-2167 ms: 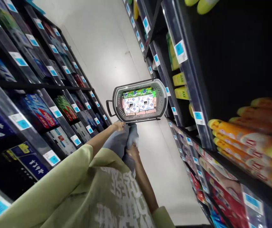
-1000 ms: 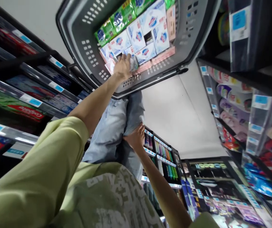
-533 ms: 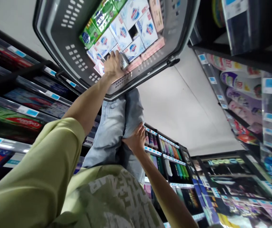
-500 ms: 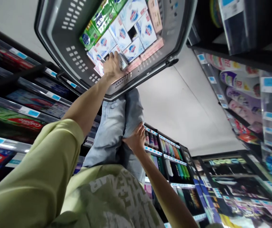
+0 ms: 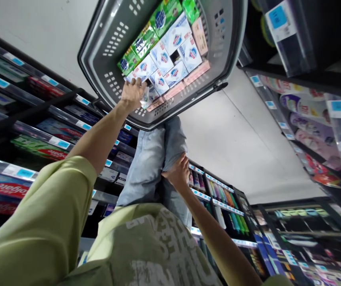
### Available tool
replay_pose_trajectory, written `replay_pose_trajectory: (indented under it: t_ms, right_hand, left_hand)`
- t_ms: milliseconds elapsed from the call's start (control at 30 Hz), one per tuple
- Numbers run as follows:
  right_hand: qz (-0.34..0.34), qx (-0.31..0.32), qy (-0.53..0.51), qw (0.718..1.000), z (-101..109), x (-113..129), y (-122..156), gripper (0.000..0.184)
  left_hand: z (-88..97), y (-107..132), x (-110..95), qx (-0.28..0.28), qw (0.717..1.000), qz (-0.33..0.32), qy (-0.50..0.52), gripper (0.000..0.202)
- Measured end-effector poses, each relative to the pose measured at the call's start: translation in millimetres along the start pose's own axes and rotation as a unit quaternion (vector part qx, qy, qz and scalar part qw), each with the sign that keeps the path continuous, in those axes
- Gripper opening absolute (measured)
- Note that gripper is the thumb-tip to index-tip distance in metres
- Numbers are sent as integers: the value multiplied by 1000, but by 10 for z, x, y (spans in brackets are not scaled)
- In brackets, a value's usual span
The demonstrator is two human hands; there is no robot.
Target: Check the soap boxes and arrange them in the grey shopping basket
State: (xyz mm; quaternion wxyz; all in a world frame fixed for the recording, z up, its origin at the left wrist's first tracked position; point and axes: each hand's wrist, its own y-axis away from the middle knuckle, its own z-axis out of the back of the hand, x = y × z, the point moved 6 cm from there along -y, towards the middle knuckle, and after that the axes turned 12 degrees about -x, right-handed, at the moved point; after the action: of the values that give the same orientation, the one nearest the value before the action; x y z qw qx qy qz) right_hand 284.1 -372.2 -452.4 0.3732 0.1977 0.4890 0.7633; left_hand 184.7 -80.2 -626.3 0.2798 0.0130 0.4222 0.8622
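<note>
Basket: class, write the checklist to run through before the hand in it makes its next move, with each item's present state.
1. Left hand has its fingers on the small pack: ok.
2. Small pack lies within the basket rim: ok.
3. Grip is firm enough to lift: cannot tell.
4. Right hand holds nothing and rests on the jeans: ok.
5. Soap boxes lie flat beside the green packs: ok.

Upper centre: grey perforated plastic shopping basket (image 5: 105,51) packed with white and green soap boxes (image 5: 164,59). Left hand (image 5: 132,94) inside it, fingers closed on a small white packet (image 5: 144,97). Right hand (image 5: 178,174), frame centre, rests on light-blue jeans (image 5: 149,167). Stocked shelves (image 5: 24,131) both sides.
</note>
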Motion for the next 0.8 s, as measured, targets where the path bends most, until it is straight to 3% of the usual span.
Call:
replay_pose_trajectory:
  t_ms: [133, 267, 433, 633, 733, 800]
  right_hand:
    - [-16, -11, 11, 1000, -24, 30, -17, 138]
    - [-19, -16, 20, 1000, 7, 83, -47, 138]
    - [-18, -15, 18, 1000, 43, 67, -73, 143]
    - [-20, -15, 16, 1000, -5, -52, -118, 146]
    - [-16, -14, 19, 1000, 11, -39, -123, 145]
    - [-12, -8, 24, 1000, 28, -2, -112, 145]
  left_hand:
    - [-176, 18, 161, 4, 999, -22, 28, 70]
    - [-344, 33, 178, -22, 997, -59, 53, 74]
    - [-494, -12, 74, -15, 994, -105, 38, 55]
    - [-555, -107, 94, -25, 992, -125, -15, 58]
    - [-529, -34, 163, -18, 990, -136, -39, 58]
    - [-465, 63, 239, -16, 994, -104, -42, 64]
